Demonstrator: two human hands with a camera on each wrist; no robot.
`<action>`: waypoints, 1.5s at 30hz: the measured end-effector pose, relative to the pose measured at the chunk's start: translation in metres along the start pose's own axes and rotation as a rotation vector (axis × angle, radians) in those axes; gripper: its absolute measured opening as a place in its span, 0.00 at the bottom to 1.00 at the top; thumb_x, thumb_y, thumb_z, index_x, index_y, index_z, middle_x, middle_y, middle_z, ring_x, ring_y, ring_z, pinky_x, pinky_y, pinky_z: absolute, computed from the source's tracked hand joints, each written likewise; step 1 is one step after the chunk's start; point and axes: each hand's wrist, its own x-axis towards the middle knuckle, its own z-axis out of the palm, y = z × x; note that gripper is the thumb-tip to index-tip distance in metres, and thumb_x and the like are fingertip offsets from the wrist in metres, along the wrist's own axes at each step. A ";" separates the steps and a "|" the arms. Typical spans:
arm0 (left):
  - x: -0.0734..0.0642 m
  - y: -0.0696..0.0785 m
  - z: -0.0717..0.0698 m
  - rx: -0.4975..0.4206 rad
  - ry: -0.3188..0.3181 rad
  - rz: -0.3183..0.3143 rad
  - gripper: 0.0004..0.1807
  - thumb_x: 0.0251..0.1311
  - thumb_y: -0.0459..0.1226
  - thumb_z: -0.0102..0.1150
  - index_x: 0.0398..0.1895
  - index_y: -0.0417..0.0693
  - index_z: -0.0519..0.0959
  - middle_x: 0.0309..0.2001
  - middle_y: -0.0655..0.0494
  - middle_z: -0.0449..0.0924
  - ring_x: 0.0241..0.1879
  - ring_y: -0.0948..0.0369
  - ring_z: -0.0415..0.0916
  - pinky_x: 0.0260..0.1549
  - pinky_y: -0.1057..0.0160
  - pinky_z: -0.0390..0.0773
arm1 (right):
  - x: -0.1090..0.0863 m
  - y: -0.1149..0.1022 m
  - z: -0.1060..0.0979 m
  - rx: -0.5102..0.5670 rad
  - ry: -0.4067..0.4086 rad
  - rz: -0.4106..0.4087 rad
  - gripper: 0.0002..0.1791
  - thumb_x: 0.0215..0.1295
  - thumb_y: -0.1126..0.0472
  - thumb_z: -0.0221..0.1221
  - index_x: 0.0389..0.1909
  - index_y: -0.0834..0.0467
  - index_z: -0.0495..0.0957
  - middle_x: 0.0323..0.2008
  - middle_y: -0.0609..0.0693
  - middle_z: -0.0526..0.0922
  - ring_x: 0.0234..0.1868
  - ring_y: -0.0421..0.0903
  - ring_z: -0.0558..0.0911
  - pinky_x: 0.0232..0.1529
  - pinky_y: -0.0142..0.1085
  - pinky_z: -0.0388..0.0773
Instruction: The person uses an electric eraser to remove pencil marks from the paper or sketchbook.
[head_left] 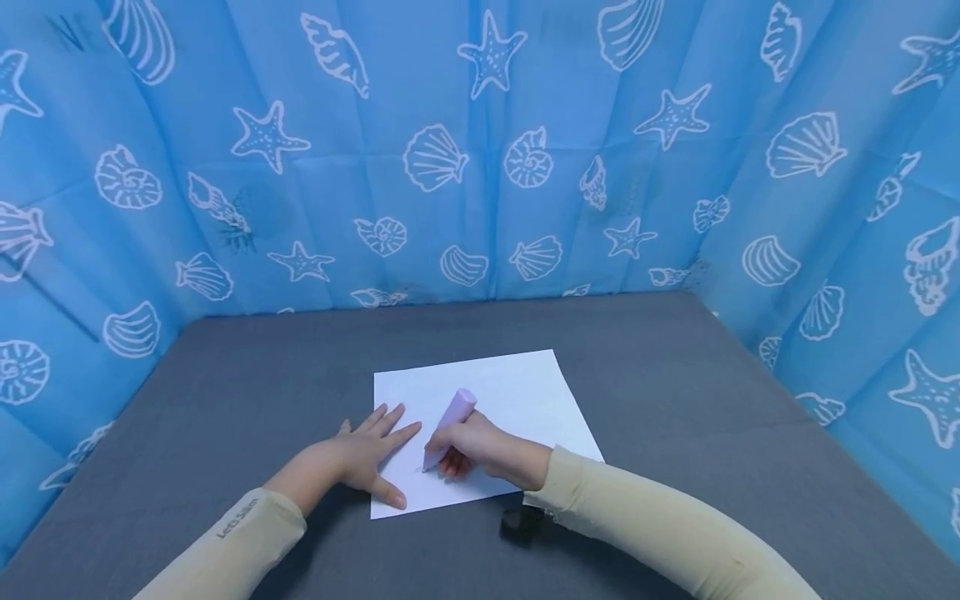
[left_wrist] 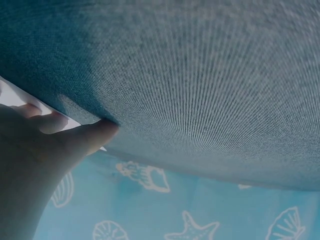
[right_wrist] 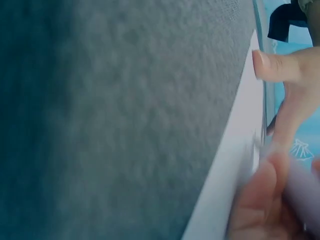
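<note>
A white sheet of paper point(head_left: 517, 392) lies on the grey cloth in the head view. My left hand point(head_left: 363, 458) rests on its left side with fingers spread, the thumb near the lower left corner. In my right hand point(head_left: 472, 446) I grip a thick lilac pen point(head_left: 457, 407), tilted with its thin tip down at the paper. A faint mark shows by the tip. The right wrist view has the pen point(right_wrist: 302, 192) blurred behind the fingers, with the left thumb beyond on the sheet. The left wrist view shows the left hand point(left_wrist: 45, 145) at the paper's edge.
Grey cloth point(head_left: 247, 375) covers the table around the sheet. A blue curtain point(head_left: 465, 208) with white shells and starfish hangs along the back and sides. A small black object point(head_left: 521, 525) shows just below the right wrist.
</note>
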 end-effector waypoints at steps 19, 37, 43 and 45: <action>0.001 0.004 -0.005 0.015 0.008 0.008 0.59 0.45 0.63 0.68 0.77 0.54 0.51 0.78 0.45 0.35 0.75 0.44 0.29 0.61 0.27 0.41 | 0.003 0.002 -0.005 0.065 0.029 -0.015 0.07 0.58 0.64 0.57 0.29 0.65 0.79 0.16 0.51 0.76 0.15 0.40 0.75 0.18 0.27 0.72; -0.003 0.008 -0.004 0.002 0.007 0.003 0.58 0.45 0.62 0.69 0.77 0.54 0.51 0.78 0.44 0.36 0.75 0.43 0.29 0.61 0.27 0.40 | -0.002 0.000 0.001 -0.005 0.011 -0.015 0.05 0.58 0.64 0.60 0.27 0.62 0.77 0.14 0.50 0.74 0.14 0.40 0.74 0.17 0.27 0.71; -0.004 0.005 -0.004 -0.002 0.013 0.011 0.59 0.45 0.62 0.69 0.77 0.54 0.51 0.78 0.45 0.35 0.75 0.43 0.29 0.61 0.26 0.40 | -0.002 -0.001 0.003 -0.001 0.012 -0.017 0.05 0.57 0.65 0.60 0.27 0.62 0.76 0.14 0.50 0.74 0.14 0.40 0.73 0.17 0.28 0.71; -0.004 0.005 -0.004 0.001 0.013 0.011 0.59 0.45 0.63 0.69 0.77 0.54 0.51 0.78 0.45 0.35 0.75 0.43 0.29 0.61 0.27 0.40 | -0.002 -0.001 0.003 0.003 0.007 -0.012 0.05 0.57 0.64 0.60 0.27 0.62 0.76 0.15 0.51 0.74 0.14 0.40 0.73 0.17 0.28 0.71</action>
